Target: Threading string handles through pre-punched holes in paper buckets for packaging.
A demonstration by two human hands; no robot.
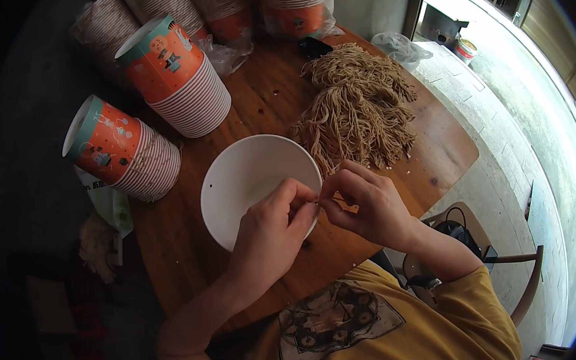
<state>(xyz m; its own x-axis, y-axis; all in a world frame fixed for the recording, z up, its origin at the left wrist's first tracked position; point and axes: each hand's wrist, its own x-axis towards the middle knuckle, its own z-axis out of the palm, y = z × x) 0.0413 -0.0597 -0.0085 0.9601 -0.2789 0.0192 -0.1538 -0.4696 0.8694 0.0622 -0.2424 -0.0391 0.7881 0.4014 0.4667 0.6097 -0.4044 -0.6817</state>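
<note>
A white paper bucket (219,185) stands mouth up on the table, with a small dark hole high in its left wall. At its right front rim my two hands meet, fingertips nearly touching. My left hand (271,225) is closed in a pinch over the bucket's mouth. Just outside the rim, my right hand (370,204) is pinched too. A thin strand of string (318,201) seems to run between the fingertips; its ends are hidden. Beyond my right hand lies a large tangled heap of tan string (363,99).
Two stacks of orange and green paper buckets (174,70), (123,152) lean at the left of the wooden table (260,87). More bagged bucket stacks (295,7) line the back. A clear plastic bag (401,48) lies past the string. A wooden chair (529,276) is at the right.
</note>
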